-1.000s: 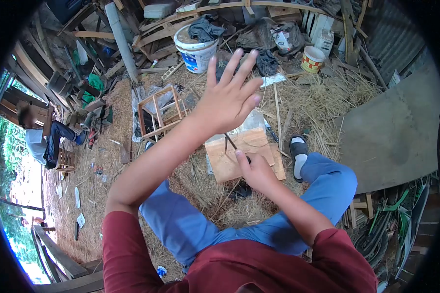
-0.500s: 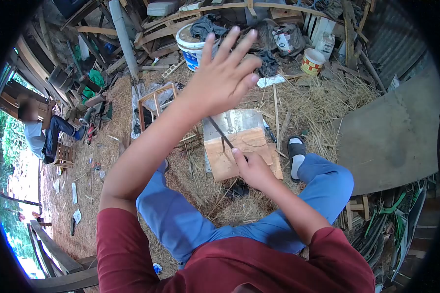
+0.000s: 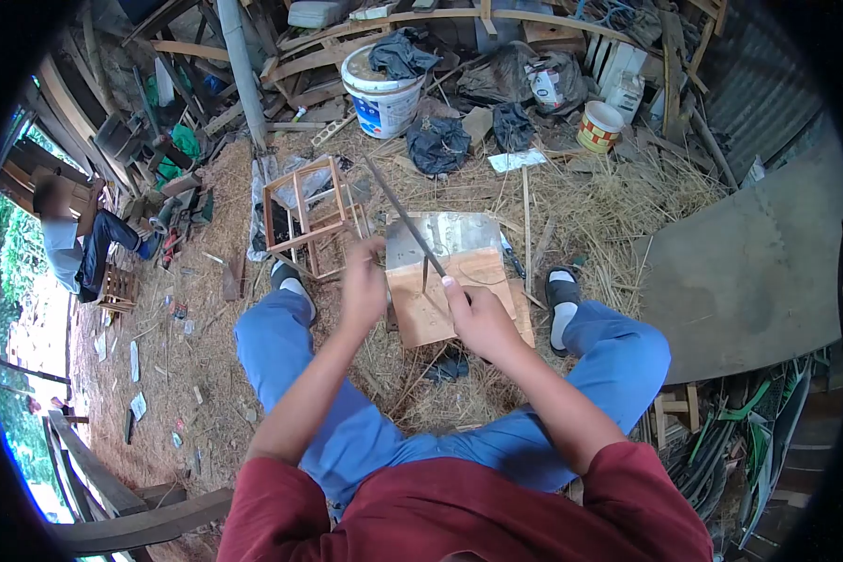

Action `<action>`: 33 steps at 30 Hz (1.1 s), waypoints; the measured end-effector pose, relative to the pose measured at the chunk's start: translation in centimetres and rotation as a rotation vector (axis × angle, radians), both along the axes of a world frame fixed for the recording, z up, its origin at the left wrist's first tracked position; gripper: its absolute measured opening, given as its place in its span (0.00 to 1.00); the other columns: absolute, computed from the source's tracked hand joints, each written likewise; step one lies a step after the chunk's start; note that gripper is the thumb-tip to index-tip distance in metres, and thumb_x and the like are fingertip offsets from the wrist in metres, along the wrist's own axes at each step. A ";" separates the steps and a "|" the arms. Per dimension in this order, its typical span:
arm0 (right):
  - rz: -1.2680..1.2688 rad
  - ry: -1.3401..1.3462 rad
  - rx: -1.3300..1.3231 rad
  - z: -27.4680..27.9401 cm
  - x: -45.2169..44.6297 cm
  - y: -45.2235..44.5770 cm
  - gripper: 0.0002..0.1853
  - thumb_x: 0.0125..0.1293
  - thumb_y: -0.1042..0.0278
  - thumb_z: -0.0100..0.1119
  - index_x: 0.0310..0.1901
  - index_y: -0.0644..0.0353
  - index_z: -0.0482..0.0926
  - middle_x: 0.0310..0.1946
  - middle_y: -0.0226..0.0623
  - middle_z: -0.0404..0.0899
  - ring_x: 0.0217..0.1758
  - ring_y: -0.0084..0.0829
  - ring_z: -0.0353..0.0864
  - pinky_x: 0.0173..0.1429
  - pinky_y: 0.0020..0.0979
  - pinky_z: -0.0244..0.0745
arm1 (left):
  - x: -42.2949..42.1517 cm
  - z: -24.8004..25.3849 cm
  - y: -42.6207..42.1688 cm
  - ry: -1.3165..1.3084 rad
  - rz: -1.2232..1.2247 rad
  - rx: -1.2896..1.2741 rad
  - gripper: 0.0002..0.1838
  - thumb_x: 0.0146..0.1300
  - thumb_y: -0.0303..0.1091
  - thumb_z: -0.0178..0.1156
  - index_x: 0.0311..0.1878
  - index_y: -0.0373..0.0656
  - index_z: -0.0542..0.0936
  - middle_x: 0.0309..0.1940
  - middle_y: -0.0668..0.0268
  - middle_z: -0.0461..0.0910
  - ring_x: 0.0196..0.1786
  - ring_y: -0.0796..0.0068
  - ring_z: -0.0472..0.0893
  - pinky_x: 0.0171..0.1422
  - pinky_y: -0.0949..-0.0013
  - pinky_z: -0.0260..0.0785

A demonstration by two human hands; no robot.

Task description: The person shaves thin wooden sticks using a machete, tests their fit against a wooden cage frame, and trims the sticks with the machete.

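My right hand [image 3: 478, 318] is closed around the near end of a long, narrow dark metal bar [image 3: 401, 214]. The bar slants up and to the left, and its gripped end is hidden in my fingers. Below it lies a wooden board [image 3: 407, 314], with a grey metal sheet [image 3: 454, 232] across its far part. A thin dark upright piece [image 3: 425, 276] shows on the board beside the bar. My left hand [image 3: 363, 286] is just left of the board, apart from the bar; motion blur smears its fingers.
A small wooden frame [image 3: 326, 225] stands on the straw-covered ground ahead. Behind it are a white bucket [image 3: 384, 103], black plastic bags [image 3: 437, 145] and a checkered pail [image 3: 599, 126]. A large flat sheet [image 3: 745, 272] is at the right. Another person [image 3: 66, 244] sits far left.
My left hand has come down from in front of the bucket to beside the board. My right hand keeps its grip on the bar. My left-side leg has shifted outward.
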State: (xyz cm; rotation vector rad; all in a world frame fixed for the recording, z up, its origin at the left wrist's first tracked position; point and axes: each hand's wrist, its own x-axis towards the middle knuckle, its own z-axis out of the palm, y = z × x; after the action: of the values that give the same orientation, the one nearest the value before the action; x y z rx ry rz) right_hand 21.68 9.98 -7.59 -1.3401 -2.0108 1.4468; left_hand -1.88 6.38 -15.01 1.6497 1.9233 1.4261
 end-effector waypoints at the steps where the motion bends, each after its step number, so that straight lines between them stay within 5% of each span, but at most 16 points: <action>1: 0.009 -0.003 -0.008 -0.1 0.0 0.0 0.36 0.79 0.38 0.45 0.38 0.71 0.84 0.24 0.59 0.80 0.31 0.57 0.83 0.41 0.49 0.74 | 1.0 -0.3 -0.8 0.138 -0.132 -0.042 0.19 0.70 0.23 0.53 0.63 0.34 0.74 0.62 0.45 0.76 0.66 0.48 0.76 0.71 0.55 0.68; 6: -0.024 0.075 -0.022 -0.9 -0.3 -0.4 0.35 0.80 0.40 0.45 0.37 0.72 0.83 0.23 0.59 0.79 0.30 0.56 0.82 0.40 0.48 0.74 | 3.5 -2.9 0.0 0.169 -0.274 -0.227 0.22 0.70 0.26 0.59 0.67 0.38 0.77 0.59 0.45 0.82 0.63 0.47 0.82 0.67 0.58 0.74; 9: -0.037 0.080 0.005 -1.2 -0.6 0.2 0.35 0.80 0.41 0.45 0.37 0.73 0.83 0.23 0.60 0.79 0.30 0.55 0.82 0.40 0.47 0.74 | 3.1 -4.3 2.1 0.063 -0.238 -0.113 0.09 0.71 0.34 0.64 0.47 0.41 0.88 0.32 0.46 0.84 0.35 0.46 0.87 0.38 0.56 0.78; 15: -0.036 0.150 0.030 -0.6 -0.9 0.1 0.35 0.80 0.41 0.46 0.35 0.73 0.82 0.22 0.58 0.78 0.27 0.52 0.80 0.38 0.47 0.72 | 2.9 -2.2 2.1 0.082 -0.230 -0.209 0.09 0.72 0.28 0.61 0.51 0.40 0.85 0.37 0.47 0.86 0.44 0.48 0.89 0.46 0.59 0.80; 20: -0.002 0.161 0.127 -0.6 -0.5 0.0 0.35 0.81 0.41 0.45 0.34 0.72 0.80 0.20 0.56 0.76 0.23 0.46 0.76 0.35 0.45 0.71 | 3.3 -1.8 1.2 0.151 -0.211 -0.125 0.07 0.71 0.29 0.61 0.48 0.41 0.84 0.35 0.44 0.84 0.40 0.43 0.86 0.42 0.52 0.78; 22: -0.045 0.177 0.049 -3.3 -0.9 0.5 0.32 0.83 0.42 0.43 0.27 0.61 0.72 0.17 0.27 0.68 0.20 0.21 0.66 0.26 0.32 0.65 | 3.3 -2.4 0.9 0.169 -0.197 -0.161 0.05 0.71 0.30 0.61 0.46 0.41 0.83 0.33 0.44 0.83 0.38 0.42 0.85 0.41 0.48 0.77; 26: -0.071 0.213 -0.137 -1.9 -0.5 1.6 0.32 0.83 0.40 0.42 0.26 0.58 0.70 0.16 0.27 0.67 0.17 0.20 0.65 0.24 0.30 0.63 | 3.3 -2.8 1.7 0.193 -0.209 -0.136 0.07 0.72 0.30 0.62 0.47 0.41 0.84 0.33 0.45 0.84 0.37 0.42 0.85 0.38 0.51 0.77; 28: -0.063 0.150 -0.186 -2.1 -0.4 0.7 0.36 0.81 0.39 0.44 0.32 0.72 0.79 0.17 0.40 0.70 0.24 0.31 0.73 0.34 0.41 0.69 | 3.4 -1.9 1.3 0.175 -0.183 -0.242 0.07 0.71 0.29 0.60 0.49 0.41 0.82 0.34 0.45 0.83 0.39 0.40 0.84 0.41 0.48 0.77; 33: -0.027 0.147 -0.019 -0.3 -0.4 -0.7 0.35 0.82 0.41 0.44 0.33 0.72 0.79 0.18 0.45 0.72 0.25 0.32 0.72 0.35 0.41 0.69 | 3.3 -1.6 1.4 0.169 -0.165 -0.111 0.08 0.71 0.29 0.61 0.51 0.42 0.84 0.34 0.45 0.83 0.38 0.41 0.85 0.39 0.50 0.77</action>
State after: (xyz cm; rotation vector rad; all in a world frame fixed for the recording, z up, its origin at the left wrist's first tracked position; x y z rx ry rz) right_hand 21.27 9.30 -7.92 -1.2261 -1.8836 1.5093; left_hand 1.45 7.74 -16.57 1.8785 1.8630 1.1306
